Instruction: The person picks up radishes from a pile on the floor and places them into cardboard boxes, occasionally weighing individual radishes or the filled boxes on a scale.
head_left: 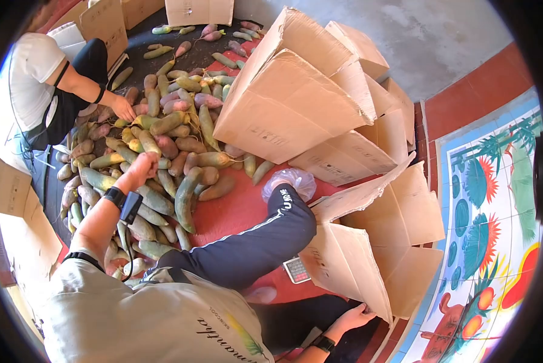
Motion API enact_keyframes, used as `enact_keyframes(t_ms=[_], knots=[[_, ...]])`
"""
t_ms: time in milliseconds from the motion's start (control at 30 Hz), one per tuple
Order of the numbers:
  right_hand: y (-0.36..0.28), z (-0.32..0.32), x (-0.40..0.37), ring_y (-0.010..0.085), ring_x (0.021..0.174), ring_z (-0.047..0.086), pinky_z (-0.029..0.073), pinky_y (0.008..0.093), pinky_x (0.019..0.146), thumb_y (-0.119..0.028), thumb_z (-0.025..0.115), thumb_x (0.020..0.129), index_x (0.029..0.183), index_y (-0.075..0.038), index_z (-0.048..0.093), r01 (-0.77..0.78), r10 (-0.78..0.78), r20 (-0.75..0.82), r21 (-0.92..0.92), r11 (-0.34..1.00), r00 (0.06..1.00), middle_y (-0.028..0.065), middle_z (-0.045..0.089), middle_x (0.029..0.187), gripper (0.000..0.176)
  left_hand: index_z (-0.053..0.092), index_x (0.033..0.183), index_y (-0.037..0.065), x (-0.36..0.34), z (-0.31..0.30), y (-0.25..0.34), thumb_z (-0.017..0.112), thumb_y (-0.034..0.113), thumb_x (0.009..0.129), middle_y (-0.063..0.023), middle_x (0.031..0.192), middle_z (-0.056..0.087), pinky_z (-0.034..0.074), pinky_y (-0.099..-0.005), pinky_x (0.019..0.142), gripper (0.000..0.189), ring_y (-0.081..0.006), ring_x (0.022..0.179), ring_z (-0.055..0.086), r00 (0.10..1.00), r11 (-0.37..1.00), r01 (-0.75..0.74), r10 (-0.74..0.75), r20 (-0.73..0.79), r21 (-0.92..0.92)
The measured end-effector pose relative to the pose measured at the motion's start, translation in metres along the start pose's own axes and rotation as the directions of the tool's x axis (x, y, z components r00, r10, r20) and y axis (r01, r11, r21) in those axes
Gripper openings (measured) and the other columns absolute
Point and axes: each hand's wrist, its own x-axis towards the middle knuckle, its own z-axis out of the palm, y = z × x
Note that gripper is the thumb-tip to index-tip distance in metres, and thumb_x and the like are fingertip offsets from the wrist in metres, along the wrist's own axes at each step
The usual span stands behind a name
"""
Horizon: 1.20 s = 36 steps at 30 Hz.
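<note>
My left hand [142,170] is closed in a fist over a big heap of long green and reddish radishes [162,126]. Its knuckles are right at the end of a yellow-green radish [147,141]; what the fingers hold, if anything, is hidden. Down at the lower right, my right hand [351,318] grips the bottom edge of an open cardboard box [344,260]. This box stands tilted beside my bent leg, its flaps spread. A calculator-like keypad [297,270] lies on the red floor sheet next to it.
Another person [38,78] crouches at the upper left, one hand reaching into the heap. Several more open cardboard boxes [296,103] stand stacked beyond my plastic-covered foot [291,183]. A painted tile wall [489,230] runs along the right.
</note>
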Motion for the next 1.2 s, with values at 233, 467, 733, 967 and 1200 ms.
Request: enact_keyframes(t_ms=[233,467,733,967,1200], knots=[[-0.005,-0.001,0.001,0.0310,0.101,0.052,0.042,0.0351,0.087,0.006,0.040,0.079,0.120,0.012,0.034,-0.008,0.007,0.011,0.098,0.995,1.000,0.0264,0.048,0.113,0.042,0.040,0.070,0.011,-0.046,0.033,0.066,0.040,0.012,0.078,0.0029,0.057,0.034,0.025,-0.0226,0.043,0.008,-0.0077,0.043,0.028,0.968,0.913,-0.143,0.210,0.139,-0.383],[-0.029,-0.019,-0.011,0.0342,0.113,0.039,0.036,0.0400,0.091,-0.009,0.048,0.082,0.126,0.005,0.033,0.116,-0.189,-0.240,-0.286,0.951,0.952,0.0246,0.040,0.123,0.049,0.040,0.070,0.007,-0.103,0.114,0.107,0.043,0.012,0.072,0.0020,0.058,0.034,0.026,-0.0227,0.045,0.005,-0.0080,0.045,0.028,0.800,0.874,-0.034,0.314,0.511,-0.484],[-0.081,-0.036,-0.009,0.0250,0.103,0.045,0.038,0.0342,0.086,-0.015,0.046,0.085,0.127,0.002,0.034,0.218,-0.190,-0.144,0.221,0.950,0.971,0.0171,0.039,0.126,0.047,0.039,0.066,0.005,-0.166,0.216,0.146,0.043,0.011,0.070,0.0003,0.053,0.034,0.024,-0.0240,0.045,0.009,-0.0091,0.046,0.029,0.377,0.931,-0.093,0.361,0.853,-0.353],[-0.111,-0.048,-0.004,0.0295,0.115,0.038,0.034,0.0364,0.093,-0.017,0.045,0.088,0.128,0.002,0.034,0.263,-0.283,-0.264,-0.110,0.958,0.922,0.0200,0.036,0.129,0.046,0.039,0.065,0.004,-0.205,0.261,0.164,0.040,0.007,0.068,-0.0015,0.057,0.038,0.026,-0.0226,0.047,0.005,-0.0092,0.050,0.033,0.248,0.923,-0.058,0.382,0.890,-0.380],[-0.165,-0.057,-0.039,0.0313,0.106,0.046,0.034,0.0402,0.092,-0.013,0.047,0.080,0.112,0.005,0.047,0.460,-0.516,0.182,0.275,0.844,0.837,0.0178,0.048,0.113,0.037,0.042,0.067,0.003,-0.241,0.292,0.149,0.039,0.006,0.076,0.0015,0.058,0.038,0.026,-0.0200,0.044,0.009,-0.0053,0.049,0.033,-0.009,0.975,-0.018,0.223,0.975,-0.224]])
